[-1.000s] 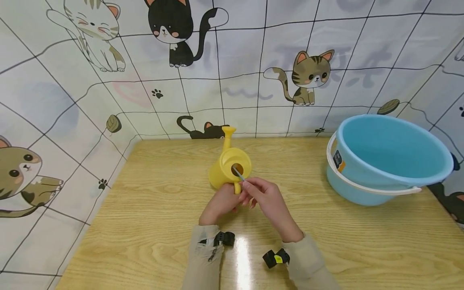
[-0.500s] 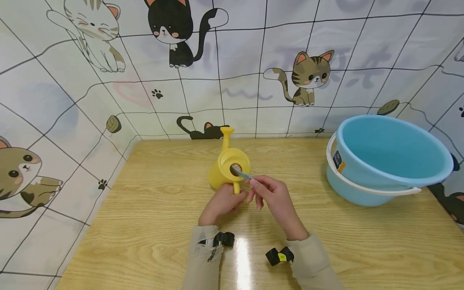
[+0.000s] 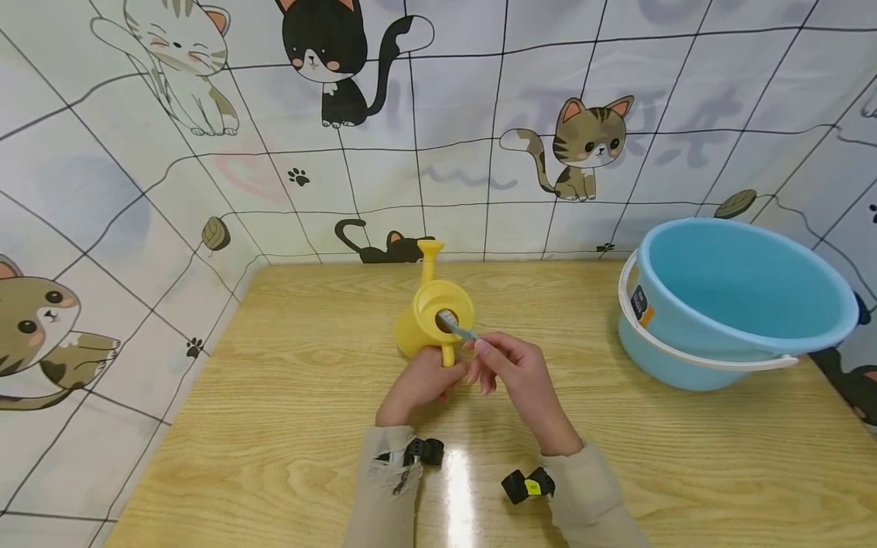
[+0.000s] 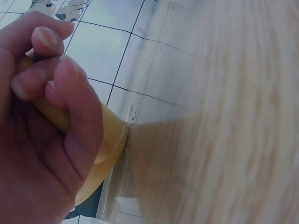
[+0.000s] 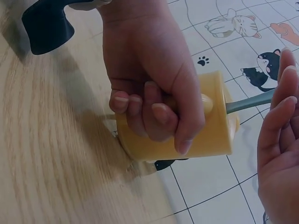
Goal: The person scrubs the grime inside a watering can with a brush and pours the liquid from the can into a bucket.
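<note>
A yellow watering can (image 3: 412, 329) stands on the table, its round top opening towards me and its spout pointing to the wall. My left hand (image 3: 419, 387) grips its handle; in the right wrist view the curled fingers (image 5: 154, 119) wrap round that handle. My right hand (image 3: 518, 377) pinches the end of a slim grey-blue toothbrush (image 3: 462, 332) between thumb and fingers. Its pale bristled end sits at the can's opening, and its handle (image 5: 250, 101) slants out over the rim in the right wrist view. The can's inside is mostly hidden.
A large light-blue bucket (image 3: 668, 365) with a white handle stands at the right of the wooden table (image 3: 288, 426). Behind the table hangs a white wall covering (image 3: 452, 99) with cat drawings. Each sleeve carries a small black wrist camera (image 3: 428, 451).
My right hand has moved slightly right and drawn the toothbrush partway back, so its bristles show at the opening. The watering can has shifted a touch left. My left hand keeps its grip.
</note>
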Available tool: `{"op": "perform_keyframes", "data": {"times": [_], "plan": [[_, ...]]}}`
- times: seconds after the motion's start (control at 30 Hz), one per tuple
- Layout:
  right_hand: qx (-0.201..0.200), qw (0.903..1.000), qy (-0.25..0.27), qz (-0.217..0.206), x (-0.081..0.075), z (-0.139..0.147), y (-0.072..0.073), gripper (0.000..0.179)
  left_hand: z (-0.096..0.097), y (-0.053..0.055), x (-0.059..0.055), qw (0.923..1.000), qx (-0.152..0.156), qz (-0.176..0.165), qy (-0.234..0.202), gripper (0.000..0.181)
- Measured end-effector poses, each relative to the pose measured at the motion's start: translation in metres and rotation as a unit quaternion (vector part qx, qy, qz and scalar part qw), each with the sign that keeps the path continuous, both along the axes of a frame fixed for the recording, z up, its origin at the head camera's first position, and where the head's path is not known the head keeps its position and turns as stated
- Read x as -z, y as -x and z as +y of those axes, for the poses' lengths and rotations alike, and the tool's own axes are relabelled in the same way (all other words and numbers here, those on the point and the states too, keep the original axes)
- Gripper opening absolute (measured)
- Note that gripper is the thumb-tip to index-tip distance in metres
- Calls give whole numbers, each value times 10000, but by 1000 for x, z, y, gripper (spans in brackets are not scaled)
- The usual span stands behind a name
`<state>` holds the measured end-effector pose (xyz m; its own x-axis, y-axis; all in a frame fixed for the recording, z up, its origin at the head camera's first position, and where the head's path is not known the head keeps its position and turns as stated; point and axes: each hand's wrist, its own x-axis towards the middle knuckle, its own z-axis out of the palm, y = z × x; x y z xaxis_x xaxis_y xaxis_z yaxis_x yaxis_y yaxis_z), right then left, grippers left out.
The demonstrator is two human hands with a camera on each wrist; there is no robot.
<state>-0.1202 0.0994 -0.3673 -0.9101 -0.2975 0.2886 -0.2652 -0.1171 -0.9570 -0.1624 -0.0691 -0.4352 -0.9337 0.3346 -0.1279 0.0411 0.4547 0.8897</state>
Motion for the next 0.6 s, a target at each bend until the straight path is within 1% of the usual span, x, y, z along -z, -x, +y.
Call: {"op": "perform_keyframes", "data": {"times": [0.23,0.4,0.47,0.53,0.6], "plan": [[33,9997,16,-246,10,-1,5,21,0,0,0,9999,43,99,68,30],[-170,9988,-247,-385,15,-2,7,26,1,0,-1,9999,13,62,161,27],[-182,9984,-366,-399,16,-3,8,27,1,0,-1,9998,-10,53,187,27],[-38,9983,-403,-429,16,-3,8,27,0,0,-1,9998,27,68,193,31],[205,9980,-376,-470,16,-2,8,27,0,0,-1,9998,42,61,179,34]]}}
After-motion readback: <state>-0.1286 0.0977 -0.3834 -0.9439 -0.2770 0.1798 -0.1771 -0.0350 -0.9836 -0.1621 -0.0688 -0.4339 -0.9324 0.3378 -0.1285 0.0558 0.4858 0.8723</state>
